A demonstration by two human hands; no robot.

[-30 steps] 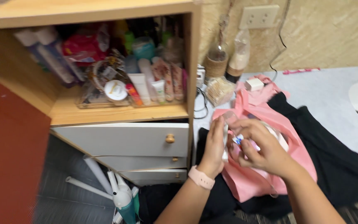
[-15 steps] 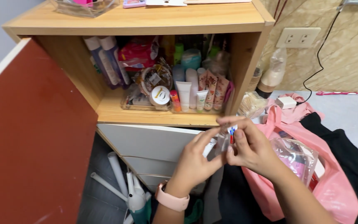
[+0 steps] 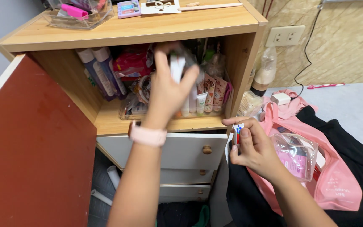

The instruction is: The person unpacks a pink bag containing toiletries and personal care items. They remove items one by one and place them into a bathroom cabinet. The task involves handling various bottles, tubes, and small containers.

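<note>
My left hand, with a pink watch on the wrist, reaches into the open wooden cabinet and holds a small white tube up by the shelf's bottles and tubes. My right hand stays lower, in front of the white drawers, pinching a small white, red and blue tube. Just right of that hand a clear plastic pouch lies on a pink bag.
The red cabinet door stands open at the left. A clear tray and small items sit on the cabinet top. Beside the cabinet stand a bottle and a wall socket. Black cloth lies under the pink bag.
My left hand has left the right hand and risen into the cabinet shelf with a white tube. The right hand stayed low with the small tube. The view shifted left.
</note>
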